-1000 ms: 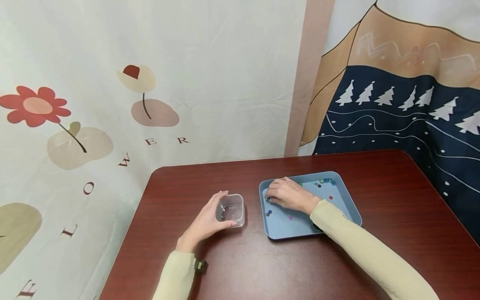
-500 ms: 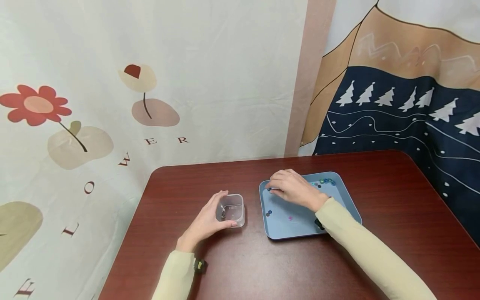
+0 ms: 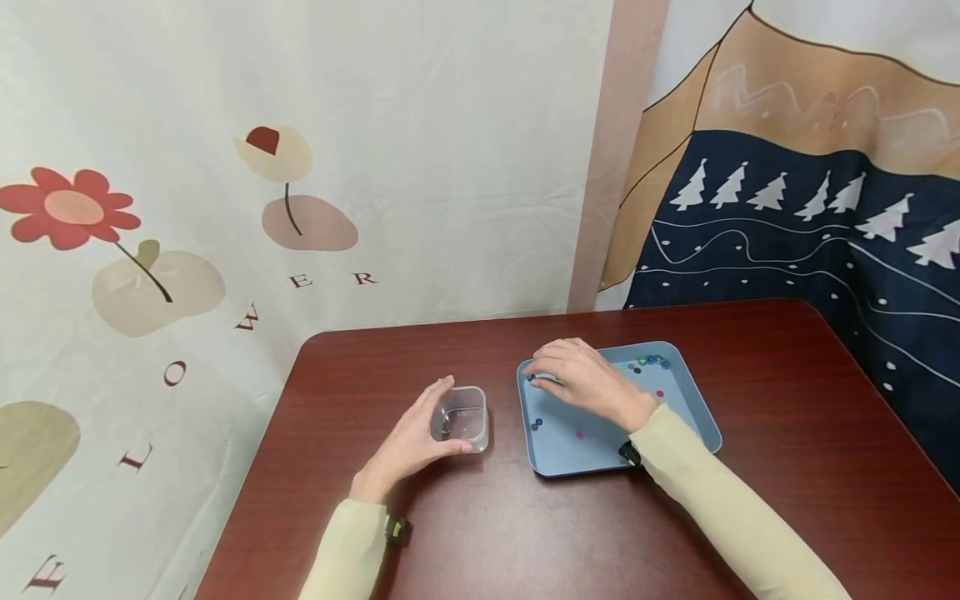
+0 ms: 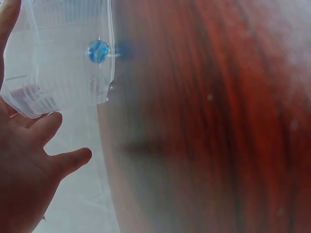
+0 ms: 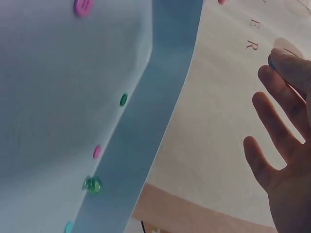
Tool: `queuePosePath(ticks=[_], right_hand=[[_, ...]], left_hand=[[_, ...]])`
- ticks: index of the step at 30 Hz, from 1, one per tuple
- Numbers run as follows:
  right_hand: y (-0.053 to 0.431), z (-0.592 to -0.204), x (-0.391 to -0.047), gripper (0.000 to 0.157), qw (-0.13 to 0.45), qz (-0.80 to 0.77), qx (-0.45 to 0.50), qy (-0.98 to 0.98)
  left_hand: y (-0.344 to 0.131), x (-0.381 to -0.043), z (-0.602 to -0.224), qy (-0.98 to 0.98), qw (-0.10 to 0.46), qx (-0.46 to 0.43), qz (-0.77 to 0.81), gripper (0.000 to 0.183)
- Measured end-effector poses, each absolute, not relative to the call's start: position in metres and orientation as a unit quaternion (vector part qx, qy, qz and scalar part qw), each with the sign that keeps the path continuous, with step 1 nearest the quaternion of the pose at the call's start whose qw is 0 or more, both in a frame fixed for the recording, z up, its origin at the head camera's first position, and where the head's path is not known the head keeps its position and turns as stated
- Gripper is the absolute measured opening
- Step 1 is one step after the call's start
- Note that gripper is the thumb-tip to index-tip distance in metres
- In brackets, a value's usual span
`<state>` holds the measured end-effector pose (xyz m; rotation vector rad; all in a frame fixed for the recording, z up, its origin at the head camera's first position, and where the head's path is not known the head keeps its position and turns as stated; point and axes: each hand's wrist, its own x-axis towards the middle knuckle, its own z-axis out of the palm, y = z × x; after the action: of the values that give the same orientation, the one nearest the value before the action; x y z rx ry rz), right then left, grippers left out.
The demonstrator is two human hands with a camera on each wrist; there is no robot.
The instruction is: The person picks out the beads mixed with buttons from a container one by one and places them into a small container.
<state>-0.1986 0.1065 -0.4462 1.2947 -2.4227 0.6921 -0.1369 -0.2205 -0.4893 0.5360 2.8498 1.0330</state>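
My left hand (image 3: 408, 442) grips a clear plastic box (image 3: 480, 421) standing on the table, thumb on the near side and fingers on the far side. Through its wall a blue swirled marble (image 4: 98, 51) shows in the left wrist view. Above the left end of the blue tray (image 3: 588, 473), my right hand (image 3: 588, 382) pinches a small blue marble (image 5: 271, 61) between thumb and forefinger, mostly covered by the fingertips. The other fingers of that hand are spread. In the tray lie a pink button (image 5: 83, 7), a green button (image 5: 124, 99) and a green marble (image 5: 92, 184).
Several marbles (image 3: 652, 360) line the tray's far right side, with a red button (image 3: 660, 393) nearer. Two small dark pieces (image 3: 536, 425) lie at the left. The brown table (image 3: 487, 533) meets a printed curtain (image 3: 450, 167) at its back edge.
My right hand has risen from the tray floor with the blue marble and shifted slightly left toward the tray's rim. The left hand and the box stay in place.
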Motion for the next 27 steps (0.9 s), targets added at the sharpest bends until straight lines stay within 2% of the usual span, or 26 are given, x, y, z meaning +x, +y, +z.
queuePosePath(ticks=[17,27], right_hand=[[0.091,-0.444,-0.18,0.019,0.156,0.282,0.42,-0.849],[0.07,-0.44,-0.163,0.022,0.183,0.327,0.368,-0.851]], left_hand=[[-0.22,-0.134,-0.485,0.921,0.013,0.204,0.333,0.112],[-0.22,-0.136,-0.484,0.923,0.014,0.203,0.327,0.107]])
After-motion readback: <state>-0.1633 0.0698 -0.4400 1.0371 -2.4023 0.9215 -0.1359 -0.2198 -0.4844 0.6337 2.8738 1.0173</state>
